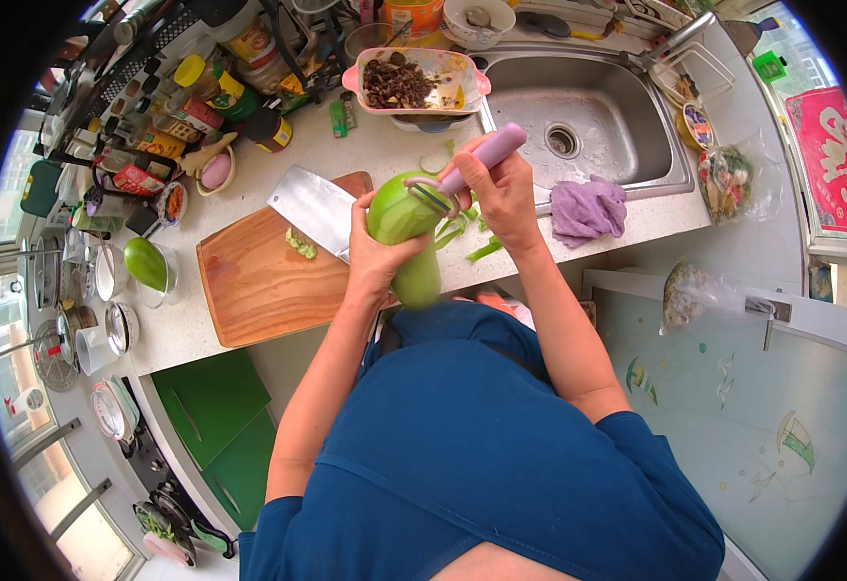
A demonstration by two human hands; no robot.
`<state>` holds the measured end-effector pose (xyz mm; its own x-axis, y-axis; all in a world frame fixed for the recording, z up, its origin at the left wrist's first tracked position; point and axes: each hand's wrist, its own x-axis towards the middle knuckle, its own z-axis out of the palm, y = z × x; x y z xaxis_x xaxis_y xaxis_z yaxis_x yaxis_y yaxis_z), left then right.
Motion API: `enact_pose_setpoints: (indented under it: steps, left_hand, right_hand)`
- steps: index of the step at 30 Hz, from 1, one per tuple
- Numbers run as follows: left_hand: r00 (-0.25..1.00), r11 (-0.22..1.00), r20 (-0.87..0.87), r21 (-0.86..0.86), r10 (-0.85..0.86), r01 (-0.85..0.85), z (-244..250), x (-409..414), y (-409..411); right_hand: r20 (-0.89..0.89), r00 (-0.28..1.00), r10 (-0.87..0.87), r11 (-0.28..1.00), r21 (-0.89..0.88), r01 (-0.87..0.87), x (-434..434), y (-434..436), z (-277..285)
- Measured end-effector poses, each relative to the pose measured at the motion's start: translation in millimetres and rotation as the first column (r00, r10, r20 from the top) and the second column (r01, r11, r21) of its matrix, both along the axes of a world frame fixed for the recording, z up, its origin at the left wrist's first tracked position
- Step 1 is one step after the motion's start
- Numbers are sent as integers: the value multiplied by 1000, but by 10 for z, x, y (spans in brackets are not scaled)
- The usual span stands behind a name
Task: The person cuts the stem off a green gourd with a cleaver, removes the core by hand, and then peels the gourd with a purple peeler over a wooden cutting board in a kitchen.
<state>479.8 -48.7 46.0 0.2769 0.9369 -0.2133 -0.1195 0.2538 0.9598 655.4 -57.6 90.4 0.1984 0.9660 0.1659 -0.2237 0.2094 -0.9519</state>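
A long pale-green gourd (pixel 409 240) is held by my left hand (pixel 380 254) around its middle. My right hand (pixel 503 200) grips the purple handle of a peeler (pixel 485 156), whose blade end lies against the gourd's upper right side. Green peel strips (pixel 452 231) lie on the counter beyond the gourd. A cleaver (pixel 314 210) rests partly on a wooden cutting board (pixel 271 283), left of my left hand, its handle hidden. Chopped pale-green bits (pixel 301 244) sit on the board.
A steel sink (pixel 583 102) lies at the right, with a purple cloth (pixel 589 208) at its front edge. Behind the gourd stands a pink-handled dish (pixel 416 80) of dark food. A green vegetable (pixel 145 263) in a glass bowl, jars and bowls line the left.
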Motion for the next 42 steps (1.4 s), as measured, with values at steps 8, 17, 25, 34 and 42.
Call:
enact_pose_setpoints:
  steps: [8,17,25,34,42]
  left_hand:
    - [999,999,-54,49,3,0,-46,-12,-9]
    - [1000,999,-1,43,-2,3,33,-47,-8]
    - [997,998,-37,13,-68,69,-83,-159,150]
    - [971,957,164,-202,-175,206,115,-200,144]
    - [943,923,228,-246,-242,296,156,-288,87]
  right_hand:
    - [-134,990,-31,998,-64,23,99,21,-281]
    - [63,984,-168,938,-297,179,459,41,-1066]
    - [-89,983,-161,981,-127,149,135,15,-252]
    - [-76,997,25,998,-54,-29,22,-9,-59]
    - [143,977,-159,946,-263,192,279,31,-906]
